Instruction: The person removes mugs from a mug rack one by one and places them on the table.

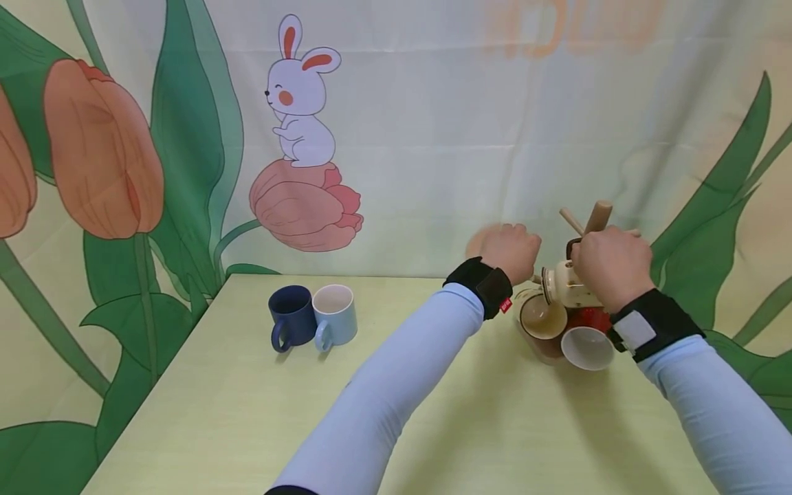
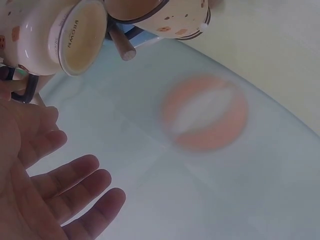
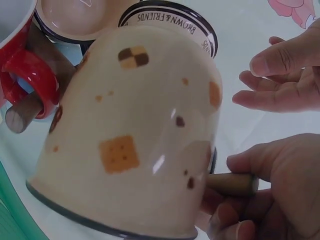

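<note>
My right hand [image 1: 612,265] grips the handle of a cream mug [image 1: 572,287] printed with biscuits. In the right wrist view this mug [image 3: 135,135] fills the middle, and the right hand [image 3: 275,185] is at its handle beside a wooden peg [image 3: 232,184]. Whether the handle hangs on that peg, I cannot tell. My left hand [image 2: 60,185] is held apart with fingers spread and nothing in them. A wooden mug rack [image 1: 599,216] stands behind the right hand. Below hang another cream mug [image 2: 175,17] and a red mug with a white inside [image 1: 588,348].
A dark blue mug [image 1: 292,316] and a light blue mug [image 1: 335,316] stand side by side at the table's back left. The pale yellow table [image 1: 235,412] ends at a printed cloth [image 1: 421,172] behind it.
</note>
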The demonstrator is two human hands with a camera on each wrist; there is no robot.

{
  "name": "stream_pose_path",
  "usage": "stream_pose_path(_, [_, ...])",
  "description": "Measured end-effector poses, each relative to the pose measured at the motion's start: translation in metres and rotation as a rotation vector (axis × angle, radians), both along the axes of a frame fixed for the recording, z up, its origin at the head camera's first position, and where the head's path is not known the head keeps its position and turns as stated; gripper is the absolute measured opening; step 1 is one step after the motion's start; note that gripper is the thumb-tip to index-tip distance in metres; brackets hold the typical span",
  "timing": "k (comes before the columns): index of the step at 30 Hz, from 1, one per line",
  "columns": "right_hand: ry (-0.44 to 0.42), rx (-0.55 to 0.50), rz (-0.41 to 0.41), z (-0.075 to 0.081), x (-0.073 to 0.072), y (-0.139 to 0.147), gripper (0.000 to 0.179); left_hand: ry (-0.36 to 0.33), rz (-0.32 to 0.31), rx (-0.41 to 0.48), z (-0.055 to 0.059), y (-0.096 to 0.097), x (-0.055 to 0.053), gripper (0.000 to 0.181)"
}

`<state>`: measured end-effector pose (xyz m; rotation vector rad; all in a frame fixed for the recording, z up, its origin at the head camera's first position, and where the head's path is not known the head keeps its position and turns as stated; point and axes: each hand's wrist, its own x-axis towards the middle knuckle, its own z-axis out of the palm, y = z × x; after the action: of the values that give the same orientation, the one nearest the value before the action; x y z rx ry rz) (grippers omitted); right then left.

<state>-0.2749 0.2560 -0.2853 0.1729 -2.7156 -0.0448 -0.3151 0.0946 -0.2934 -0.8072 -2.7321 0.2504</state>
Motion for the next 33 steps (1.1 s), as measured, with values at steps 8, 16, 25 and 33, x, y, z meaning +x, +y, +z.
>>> stream_pose_path(8, [-0.054,0.045,0.021,-0.002,0.004,0.008,0.036,0.03,-0.004,-0.021,-0.002,-0.005,-0.003,0.022])
stream_pose_path(16, [-0.055,-0.088,0.077,-0.002,0.008,0.025,0.044,0.017,-0.003,-0.017,-0.001,-0.003,0.0,0.026])
stream_pose_path(25, [-0.057,-0.126,0.139,-0.004,0.007,0.038,0.041,0.013,-0.002,-0.027,0.0,-0.002,0.0,0.032])
stream_pose_path(33, [-0.068,-0.137,0.165,-0.007,0.004,0.048,0.034,0.0,0.001,-0.023,-0.001,0.0,-0.001,0.033])
